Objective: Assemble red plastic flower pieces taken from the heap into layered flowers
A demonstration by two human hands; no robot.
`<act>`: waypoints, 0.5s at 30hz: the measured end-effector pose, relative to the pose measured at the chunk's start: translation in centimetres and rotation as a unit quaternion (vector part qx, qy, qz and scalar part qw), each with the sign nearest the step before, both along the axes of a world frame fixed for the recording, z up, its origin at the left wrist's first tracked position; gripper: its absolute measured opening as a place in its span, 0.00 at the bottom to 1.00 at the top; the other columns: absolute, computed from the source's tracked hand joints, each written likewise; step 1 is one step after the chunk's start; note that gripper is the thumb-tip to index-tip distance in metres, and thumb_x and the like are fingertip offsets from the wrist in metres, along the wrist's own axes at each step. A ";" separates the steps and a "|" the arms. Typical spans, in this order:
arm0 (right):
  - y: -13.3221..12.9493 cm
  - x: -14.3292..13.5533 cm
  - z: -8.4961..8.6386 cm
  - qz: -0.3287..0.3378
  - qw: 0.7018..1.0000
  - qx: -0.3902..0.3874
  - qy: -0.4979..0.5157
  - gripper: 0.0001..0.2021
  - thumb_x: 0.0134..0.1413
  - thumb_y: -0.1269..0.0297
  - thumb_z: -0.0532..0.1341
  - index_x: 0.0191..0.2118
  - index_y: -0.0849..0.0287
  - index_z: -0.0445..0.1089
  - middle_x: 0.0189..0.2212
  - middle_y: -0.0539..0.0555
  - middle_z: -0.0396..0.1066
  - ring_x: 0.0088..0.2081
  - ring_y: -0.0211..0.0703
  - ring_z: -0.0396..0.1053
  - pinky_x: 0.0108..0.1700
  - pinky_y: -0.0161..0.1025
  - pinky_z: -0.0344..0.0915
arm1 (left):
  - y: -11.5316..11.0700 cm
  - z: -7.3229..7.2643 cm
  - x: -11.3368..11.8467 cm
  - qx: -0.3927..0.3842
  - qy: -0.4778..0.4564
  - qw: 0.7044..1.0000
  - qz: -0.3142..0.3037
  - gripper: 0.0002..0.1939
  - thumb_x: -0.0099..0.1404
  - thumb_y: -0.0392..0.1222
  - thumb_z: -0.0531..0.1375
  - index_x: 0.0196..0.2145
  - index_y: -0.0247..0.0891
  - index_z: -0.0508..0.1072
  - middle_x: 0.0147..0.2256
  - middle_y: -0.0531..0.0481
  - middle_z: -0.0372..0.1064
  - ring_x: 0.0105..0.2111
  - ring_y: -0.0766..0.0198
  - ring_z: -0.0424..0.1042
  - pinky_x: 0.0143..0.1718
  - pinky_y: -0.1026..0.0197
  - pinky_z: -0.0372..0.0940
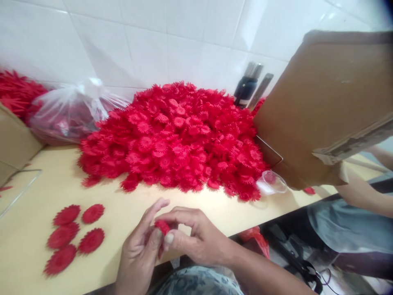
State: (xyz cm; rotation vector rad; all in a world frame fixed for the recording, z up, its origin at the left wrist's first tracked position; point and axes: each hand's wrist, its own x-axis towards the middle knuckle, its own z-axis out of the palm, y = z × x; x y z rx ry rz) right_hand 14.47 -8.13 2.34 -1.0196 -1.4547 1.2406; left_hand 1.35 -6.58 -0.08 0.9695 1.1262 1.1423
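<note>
My left hand [141,246] and my right hand [195,235] meet over the near edge of the table, both closed on one small red fringed flower piece [162,226]. It is pinched between thumbs and fingers, and part of it is hidden. Some of my left fingers stick out, off the piece. To the left of my hands, several flat red fringed discs [63,237] lie on the pale table [123,209]. Beyond my hands rises a large heap of similar red fringed flowers [178,143].
A tied clear plastic bag [70,110] and more red pieces [18,92] sit back left. At right are a tilted cardboard box [325,106], a clear plastic cup [273,183] and a dark holder with metal rods [247,84]. Another person's arm [365,192] shows far right.
</note>
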 end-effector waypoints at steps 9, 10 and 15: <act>-5.0 16.7 4.0 -0.403 0.846 0.021 -0.349 0.19 0.49 0.53 0.62 0.45 0.57 0.69 0.34 0.56 0.72 0.34 0.44 0.69 0.38 0.41 0.67 | 1.4 -1.5 -3.5 -0.097 -0.012 0.995 -0.027 0.26 0.45 0.52 0.67 0.41 0.38 0.75 0.17 0.52 0.64 0.19 0.67 0.61 0.16 0.70 0.58; -5.5 18.5 4.1 -0.423 0.812 -0.002 -0.402 0.19 0.49 0.51 0.61 0.45 0.57 0.69 0.34 0.56 0.72 0.33 0.45 0.70 0.36 0.41 0.66 | 1.4 -1.6 -3.7 -0.102 -0.010 0.994 -0.029 0.26 0.44 0.53 0.68 0.41 0.37 0.75 0.17 0.52 0.64 0.19 0.67 0.61 0.17 0.70 0.59; -6.1 22.3 2.9 -0.355 0.732 -0.040 -0.580 0.15 0.52 0.53 0.57 0.40 0.55 0.71 0.36 0.56 0.74 0.30 0.44 0.70 0.32 0.40 0.65 | 1.1 -1.8 -3.0 -0.108 0.001 0.993 -0.045 0.25 0.44 0.53 0.68 0.40 0.39 0.76 0.18 0.52 0.64 0.21 0.67 0.62 0.19 0.71 0.60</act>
